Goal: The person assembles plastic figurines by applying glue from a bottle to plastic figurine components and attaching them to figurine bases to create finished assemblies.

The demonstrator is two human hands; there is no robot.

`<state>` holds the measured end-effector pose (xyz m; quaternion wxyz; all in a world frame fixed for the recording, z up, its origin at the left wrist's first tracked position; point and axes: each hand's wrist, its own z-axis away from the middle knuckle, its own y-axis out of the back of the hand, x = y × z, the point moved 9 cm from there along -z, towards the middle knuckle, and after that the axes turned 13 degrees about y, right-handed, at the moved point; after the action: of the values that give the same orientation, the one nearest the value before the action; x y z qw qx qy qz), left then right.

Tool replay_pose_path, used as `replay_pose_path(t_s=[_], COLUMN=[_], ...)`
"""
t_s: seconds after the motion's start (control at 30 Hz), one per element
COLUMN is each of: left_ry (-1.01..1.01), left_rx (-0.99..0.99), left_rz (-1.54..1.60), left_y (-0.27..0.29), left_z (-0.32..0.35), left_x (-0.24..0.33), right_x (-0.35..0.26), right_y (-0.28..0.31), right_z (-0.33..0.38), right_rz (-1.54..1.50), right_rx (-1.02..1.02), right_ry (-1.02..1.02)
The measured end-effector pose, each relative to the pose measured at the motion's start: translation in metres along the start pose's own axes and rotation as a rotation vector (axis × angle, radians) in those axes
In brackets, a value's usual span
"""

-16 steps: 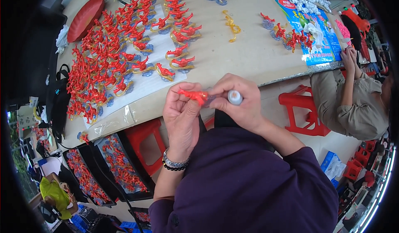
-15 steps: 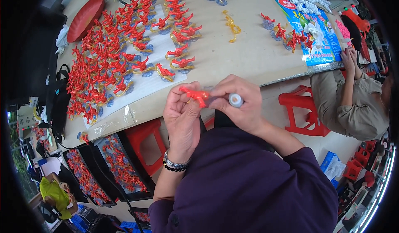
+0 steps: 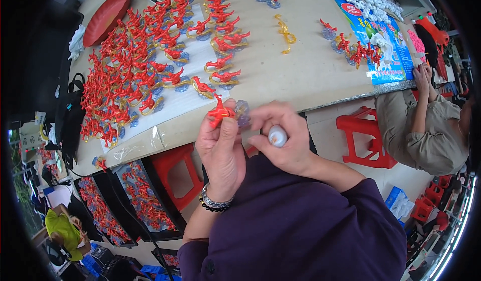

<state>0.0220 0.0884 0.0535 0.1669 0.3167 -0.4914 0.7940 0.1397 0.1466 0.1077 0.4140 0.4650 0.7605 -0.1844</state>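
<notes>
Rows of red figurines on clear bases (image 3: 150,75) cover the tan table (image 3: 300,75) toward ten o'clock. A yellow piece (image 3: 284,32) lies at twelve. A red stool (image 3: 362,138) stands at three, beside what seems a seated person (image 3: 431,130).

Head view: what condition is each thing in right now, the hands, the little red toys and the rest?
Left hand: raised, pinching a red figure.
Red figure: held upright at the fingertips.
Clear bluish base: beside the figure, blurred.
Right hand: closed around a small white-capped bottle.
White-capped bottle: gripped, cap toward the camera.
Finished red figures: standing in rows on the table.
Red stool: upright, unoccupied.
</notes>
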Motion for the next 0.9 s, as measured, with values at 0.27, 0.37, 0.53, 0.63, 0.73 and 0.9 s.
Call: replay_pose_path(t_s=[0.27, 0.37, 0.53, 0.63, 0.73, 0.9], left_ry=[-0.075, -0.032, -0.006, -0.016, -0.032, -0.038], left_rx=[0.077, 0.081, 0.076, 0.079, 0.087, 0.079], left_rz=[-0.164, -0.131, -0.146, -0.163, -0.182, -0.194], left_y=[0.019, 0.023, 0.029, 0.031, 0.032, 0.031], left_z=[0.005, 0.006, 0.008, 0.01, 0.01, 0.011], left_x=[0.017, 0.015, 0.015, 0.015, 0.016, 0.015], right_x=[0.005, -0.018, -0.037, -0.042, -0.037, -0.037], right_y=[0.032, 0.037, 0.044, 0.043, 0.036, 0.036], right_z=[-0.009, -0.02, -0.02, -0.019, -0.016, -0.016], right_rz=[0.168, 0.408, 0.51, 0.507, 0.516, 0.524], right_rx=[-0.207, -0.259, -0.132, -0.117, -0.206, -0.157], right_ry=[-0.196, -0.006, 0.239, 0.377, 0.381, 0.399])
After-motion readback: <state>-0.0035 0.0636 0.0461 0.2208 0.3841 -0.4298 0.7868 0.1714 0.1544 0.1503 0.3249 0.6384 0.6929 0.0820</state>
